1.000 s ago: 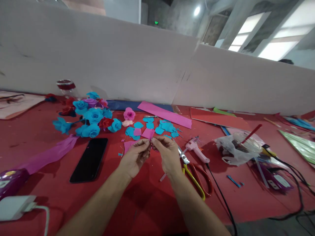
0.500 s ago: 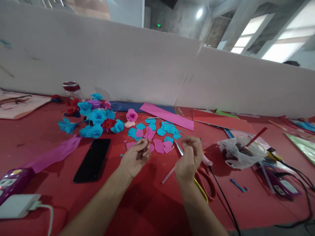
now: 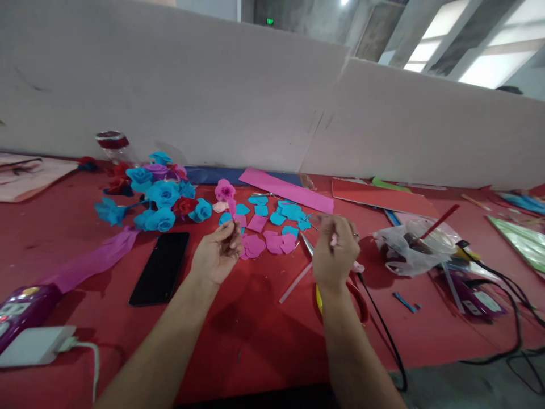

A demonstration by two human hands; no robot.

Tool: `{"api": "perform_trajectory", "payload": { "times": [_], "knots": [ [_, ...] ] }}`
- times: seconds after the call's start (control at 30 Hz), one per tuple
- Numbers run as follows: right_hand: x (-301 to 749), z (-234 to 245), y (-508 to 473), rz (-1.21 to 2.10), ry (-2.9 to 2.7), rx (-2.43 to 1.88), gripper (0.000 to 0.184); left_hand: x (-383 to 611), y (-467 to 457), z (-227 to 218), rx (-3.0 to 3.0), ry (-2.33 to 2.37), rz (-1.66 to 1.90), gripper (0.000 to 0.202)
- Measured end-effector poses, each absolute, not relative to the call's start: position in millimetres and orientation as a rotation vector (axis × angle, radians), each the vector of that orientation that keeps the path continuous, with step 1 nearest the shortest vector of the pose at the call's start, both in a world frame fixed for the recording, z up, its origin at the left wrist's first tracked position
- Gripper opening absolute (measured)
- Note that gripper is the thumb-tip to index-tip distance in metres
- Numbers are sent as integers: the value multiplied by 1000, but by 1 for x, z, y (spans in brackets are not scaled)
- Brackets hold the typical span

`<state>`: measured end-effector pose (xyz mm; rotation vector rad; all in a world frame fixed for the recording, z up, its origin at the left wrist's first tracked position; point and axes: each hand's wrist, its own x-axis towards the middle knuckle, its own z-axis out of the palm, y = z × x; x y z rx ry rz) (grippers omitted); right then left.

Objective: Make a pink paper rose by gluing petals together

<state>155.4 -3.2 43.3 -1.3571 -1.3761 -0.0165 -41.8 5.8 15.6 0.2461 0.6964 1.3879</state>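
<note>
The desk is pretty cluttered. A red table cover (image 3: 264,341) runs up to a white partition (image 3: 213,102). On the far left sits a bunch of paper roses (image 3: 162,196), mostly blue with a few red and purple ones, and one loose pink rose (image 3: 224,190) just to their right. Cut blue petals (image 3: 290,213) and pink petals (image 3: 272,243) are scattered between the two hands, with a long pink sheet (image 3: 287,190) lying behind them. A black phone (image 3: 160,267) lies face up just left of the left wrist, next to a strip of pink crepe (image 3: 93,261). Scissors (image 3: 307,245) with yellow and red handles are half hidden under the right wrist, and a white stick (image 3: 295,282) lies just beside them. Further right there's a plastic bag (image 3: 402,250) with a cup and a red straw (image 3: 440,218) in it, plus a purple gadget (image 3: 477,301) whose white label is too small to read.

Both forearms reach in from the bottom edge. The left hand (image 3: 217,255) is lifted off the table, fingertips pinched together on a small pink paper piece (image 3: 232,211) that pokes up above them. The right hand (image 3: 336,255) is curled into a loose fist around what looks like the pale pink glue gun (image 3: 358,266), whose black cable (image 3: 383,329) trails back toward the table edge.
</note>
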Motion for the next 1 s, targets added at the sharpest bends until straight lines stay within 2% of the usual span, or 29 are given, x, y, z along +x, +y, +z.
{"api": "perform_trajectory", "payload": {
  "times": [0.1,0.23,0.33,0.4,0.5,0.63,0.73,0.8,0.83,0.9,0.93,1.0],
  "knots": [
    [157,65,-26,155,-1457,-1290,40,-45,7,15,252,739,1438,4],
    [164,84,-48,1064,-1494,-907,35,-48,9,15,317,754,1521,6],
    [155,77,-45,1306,-1354,-875,21,-47,9,16,354,760,1533,6],
    [144,68,-38,1439,-1110,-847,27,-45,9,16,353,761,1514,6],
    [127,64,-36,1526,-866,-796,17,-44,9,14,367,761,1498,5],
    [114,71,-49,1297,-1019,-784,43,-46,9,11,376,790,1480,5],
    [116,77,-49,1276,-1093,-937,19,-47,9,11,395,808,1484,8],
    [119,79,-41,1292,-1165,-958,19,-46,9,10,410,817,1486,7],
    [120,79,-35,1296,-1194,-913,25,-45,9,10,410,817,1495,6],
    [118,75,-23,1336,-1155,-785,50,-43,8,11,414,804,1530,5],
    [115,71,-16,1359,-1086,-745,50,-41,7,12,423,799,1537,6],
    [107,56,-3,1388,-934,-728,37,-37,4,14,460,801,1504,16]
  ]
}}
